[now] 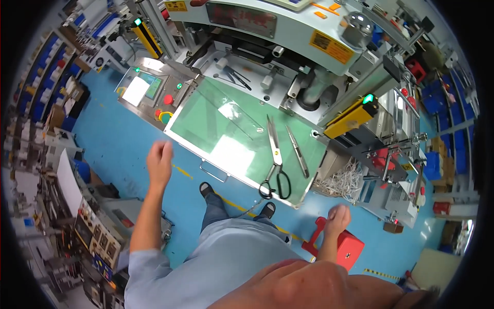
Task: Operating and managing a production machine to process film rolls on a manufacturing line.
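My left hand [160,158] is in the air just off the left front corner of the green-topped work table [206,116], its fingers curled in and nothing visible in them. Beyond the table's right front corner hangs my right hand [338,218], also curled closed, with no object showing. Large scissors [277,152] with black handles lie on the table's right half, blades pointing away from me. Beside them rests a slim, pointed silver tool [297,152], which looks like tweezers. Neither hand touches the table or these tools.
A press-like machine [288,31] stands behind the table, flanked by yellow light bars [352,117]. A control panel [149,92] with red buttons is at the left. Shredded strips fill a box [339,180] at the right. A red stool [351,251] stands near my right arm.
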Motion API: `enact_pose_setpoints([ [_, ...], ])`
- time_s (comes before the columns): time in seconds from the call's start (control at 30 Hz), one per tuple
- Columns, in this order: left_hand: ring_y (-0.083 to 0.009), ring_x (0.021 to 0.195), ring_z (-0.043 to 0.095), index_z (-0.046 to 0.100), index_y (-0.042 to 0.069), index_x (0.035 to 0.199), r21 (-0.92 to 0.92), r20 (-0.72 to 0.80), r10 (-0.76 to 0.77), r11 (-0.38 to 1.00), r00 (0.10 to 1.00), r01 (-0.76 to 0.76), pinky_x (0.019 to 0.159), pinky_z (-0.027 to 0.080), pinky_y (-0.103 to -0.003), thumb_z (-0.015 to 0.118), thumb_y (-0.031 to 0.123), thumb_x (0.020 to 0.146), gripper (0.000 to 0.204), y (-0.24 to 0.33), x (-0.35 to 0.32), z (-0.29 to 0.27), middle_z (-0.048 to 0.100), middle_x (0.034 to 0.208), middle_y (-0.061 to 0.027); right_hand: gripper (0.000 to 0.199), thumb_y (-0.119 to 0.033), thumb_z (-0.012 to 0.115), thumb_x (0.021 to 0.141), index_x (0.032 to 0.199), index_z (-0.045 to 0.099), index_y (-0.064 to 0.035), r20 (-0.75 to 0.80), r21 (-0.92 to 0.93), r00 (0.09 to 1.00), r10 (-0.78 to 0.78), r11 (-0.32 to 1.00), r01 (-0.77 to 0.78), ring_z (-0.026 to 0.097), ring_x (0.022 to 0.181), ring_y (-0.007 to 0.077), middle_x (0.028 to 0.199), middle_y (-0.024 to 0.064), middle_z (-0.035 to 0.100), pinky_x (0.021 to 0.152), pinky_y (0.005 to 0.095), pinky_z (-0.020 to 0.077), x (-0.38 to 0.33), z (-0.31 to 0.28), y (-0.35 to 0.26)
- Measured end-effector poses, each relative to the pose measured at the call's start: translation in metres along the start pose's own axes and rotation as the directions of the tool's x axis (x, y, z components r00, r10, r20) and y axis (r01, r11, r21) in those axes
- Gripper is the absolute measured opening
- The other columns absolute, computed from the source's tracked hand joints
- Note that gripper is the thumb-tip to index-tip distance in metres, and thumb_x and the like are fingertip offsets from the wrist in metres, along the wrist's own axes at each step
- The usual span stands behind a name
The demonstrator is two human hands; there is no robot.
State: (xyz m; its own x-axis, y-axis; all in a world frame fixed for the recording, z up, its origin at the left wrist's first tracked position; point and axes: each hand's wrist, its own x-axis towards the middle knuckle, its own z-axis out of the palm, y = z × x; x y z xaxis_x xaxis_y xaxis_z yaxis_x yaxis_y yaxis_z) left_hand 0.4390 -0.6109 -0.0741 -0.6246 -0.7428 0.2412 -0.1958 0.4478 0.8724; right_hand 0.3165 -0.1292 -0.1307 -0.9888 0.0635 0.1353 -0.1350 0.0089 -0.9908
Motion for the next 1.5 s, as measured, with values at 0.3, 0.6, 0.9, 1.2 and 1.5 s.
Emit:
enact_pose_setpoints([
  [0.3,-0.0216,0.071,0.063,0.054,-0.005,0.099,-0.131,0.66,-0.288,0.865,0.694,0.484,0.054,0.05,-0.031,0.051,0.037,0.089,0.043,-0.025,0.257,0.172,0.058,0.085,-0.014,0.034,-0.023,0.054,0.089,0.111,0.053,0.0025,0.314,-0.134,0.923,0.224,0.973,-0.19,0.055,0.067,0.0126,0.093,0.0082,0.058,0.056,0.0241,0.0446,0.114,0.346,-0.058],
  [0.6,-0.0342,0.078,0.062,0.049,-0.004,0.103,-0.045,0.698,-0.154,0.965,0.699,0.259,0.065,0.05,-0.04,0.047,0.035,0.09,0.041,-0.015,0.255,0.206,0.061,0.093,-0.0231,0.028,-0.033,0.053,0.088,0.087,0.053,-0.0046,0.018,-0.201,0.904,0.426,0.888,-0.414,0.06,0.053,0.0226,0.071,0.0135,0.062,0.044,0.0345,0.0486,0.202,0.371,0.029],
  [0.9,-0.0331,0.081,0.066,0.049,-0.008,0.104,0.243,0.64,0.323,0.775,0.697,-0.583,0.067,0.052,-0.045,0.052,0.023,0.083,0.037,-0.005,0.263,0.146,0.066,0.083,-0.0179,0.05,-0.032,0.057,0.083,0.117,0.047,0.002,0.055,-0.972,0.998,0.014,0.23,0.05,0.057,0.099,0.0415,0.106,0.0266,0.058,0.083,0.0476,0.0449,0.141,0.43,-0.045],
  [1.2,-0.0307,0.067,0.061,0.055,0.004,0.107,-0.446,0.545,0.727,0.673,0.418,-0.589,0.059,0.049,-0.04,0.059,0.023,0.082,0.032,-0.085,0.268,-0.155,0.062,0.078,-0.0132,0.039,-0.017,0.056,0.086,0.12,0.049,0.0012,0.015,-0.655,0.992,-0.128,0.748,0.106,0.053,0.069,0.015,0.097,0.0111,0.058,0.064,0.0285,0.0451,-0.028,0.499,-0.046],
  [1.5,-0.0198,0.052,0.056,0.063,0.004,0.089,-0.407,0.277,0.437,0.86,0.856,-0.307,0.049,0.043,-0.028,0.062,0.012,0.082,0.011,-0.242,0.437,-0.337,0.059,0.065,-0.0087,0.023,-0.008,0.058,0.084,0.105,0.058,-0.001,0.563,-0.426,0.81,-0.166,0.781,0.456,0.058,0.066,0.014,0.083,0.0086,0.062,0.062,0.0253,0.047,-0.119,0.841,-0.118],
])
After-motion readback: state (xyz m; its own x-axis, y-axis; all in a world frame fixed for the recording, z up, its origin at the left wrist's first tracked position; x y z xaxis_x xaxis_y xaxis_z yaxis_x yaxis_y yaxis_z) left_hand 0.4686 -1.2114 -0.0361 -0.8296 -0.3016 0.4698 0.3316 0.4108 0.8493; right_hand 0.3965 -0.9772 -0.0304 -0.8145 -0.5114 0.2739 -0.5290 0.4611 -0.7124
